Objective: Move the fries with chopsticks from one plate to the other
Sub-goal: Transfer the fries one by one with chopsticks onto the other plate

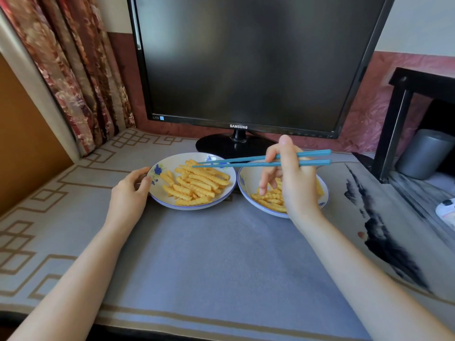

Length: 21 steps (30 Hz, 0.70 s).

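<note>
Two white plates with blue flower prints stand side by side on the table. The left plate (pixel 222 193) holds a heap of crinkle-cut fries (pixel 195 184). The right plate (pixel 247 187) holds fewer fries (pixel 269 201), partly hidden behind my right hand. My right hand (pixel 293 178) grips a pair of teal chopsticks (pixel 236 162) above the right plate. Their tips reach left over the far side of the left plate and carry no fry. My left hand (pixel 131 193) grips the left plate's left rim.
A black monitor (pixel 246 60) on a round base (pixel 221 145) stands just behind the plates. A curtain (pixel 81 70) hangs at the far left. A black shelf frame (pixel 398 124) with a grey cup (pixel 421 153) stands at the right. A grey patterned cloth (pixel 216 254) covers the table.
</note>
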Each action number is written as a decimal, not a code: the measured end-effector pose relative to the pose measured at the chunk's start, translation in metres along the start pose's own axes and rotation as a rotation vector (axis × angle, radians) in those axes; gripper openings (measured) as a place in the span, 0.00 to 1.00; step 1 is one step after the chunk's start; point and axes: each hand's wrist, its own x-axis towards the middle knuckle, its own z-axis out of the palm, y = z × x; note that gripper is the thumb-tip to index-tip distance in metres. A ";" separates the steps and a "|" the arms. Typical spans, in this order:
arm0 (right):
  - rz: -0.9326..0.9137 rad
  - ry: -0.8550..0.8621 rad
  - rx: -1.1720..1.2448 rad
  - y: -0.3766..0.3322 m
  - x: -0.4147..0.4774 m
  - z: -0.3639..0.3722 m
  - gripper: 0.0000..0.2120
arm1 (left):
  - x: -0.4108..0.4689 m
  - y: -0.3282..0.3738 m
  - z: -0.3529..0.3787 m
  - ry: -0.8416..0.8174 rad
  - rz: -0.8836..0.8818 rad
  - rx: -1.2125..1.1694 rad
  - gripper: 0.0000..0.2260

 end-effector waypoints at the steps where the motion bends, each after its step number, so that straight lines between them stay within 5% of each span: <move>1: 0.001 -0.037 -0.010 0.003 -0.002 0.002 0.20 | 0.000 0.000 0.000 0.000 0.000 0.000 0.14; 6: 0.018 -0.142 -0.036 0.009 -0.005 0.004 0.19 | 0.001 -0.001 0.000 -0.001 0.004 -0.006 0.14; 21: -0.059 0.257 -0.308 -0.019 0.036 -0.095 0.18 | 0.000 0.000 0.000 -0.002 0.009 0.000 0.14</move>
